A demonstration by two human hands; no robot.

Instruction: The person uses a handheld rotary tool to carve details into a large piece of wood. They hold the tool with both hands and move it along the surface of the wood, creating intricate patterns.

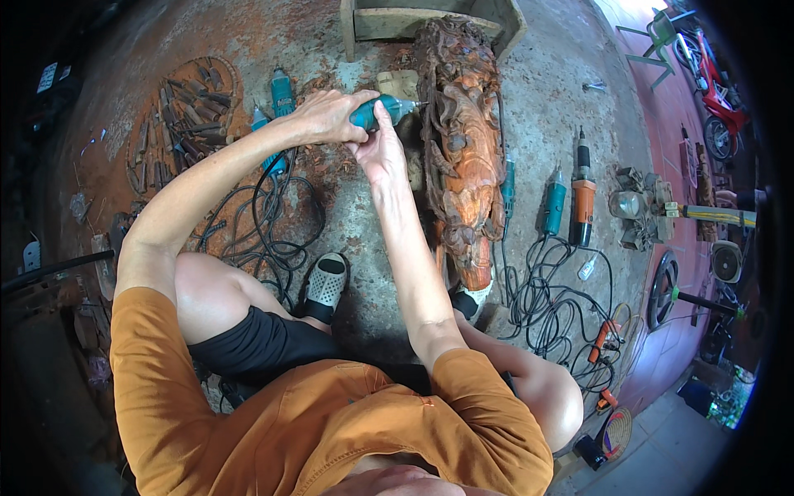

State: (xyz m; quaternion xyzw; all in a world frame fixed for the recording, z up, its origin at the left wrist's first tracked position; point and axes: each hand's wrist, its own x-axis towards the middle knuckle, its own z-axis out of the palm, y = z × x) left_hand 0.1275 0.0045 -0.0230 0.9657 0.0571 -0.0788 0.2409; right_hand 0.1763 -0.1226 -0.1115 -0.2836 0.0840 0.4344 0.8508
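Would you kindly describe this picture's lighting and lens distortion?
In the head view, the tiled floor bows along its edge and the corners go black; in the head view, glare whitens the top right, while the carved wood looks fairly sharp.

A woodcarving workshop, laid out at floor level. The trade is shown by the large carved wooden piece (473,157), worked in deep relief, and by the teal rotary tool (374,115) held beside it. Further power tools — among them a teal grinder (555,205) and an orange power tool (584,207) — lie on the stained concrete floor (542,91) with tangled black cables (546,285). At upper left, numerous slim hand tools (188,116) are heaped together amid reddish dust (116,149). To the right, purplish-red tiles (662,174), a green chair (661,33) and a red motorcycle (715,87) mark the margin; whether a home adjoins cannot be told.
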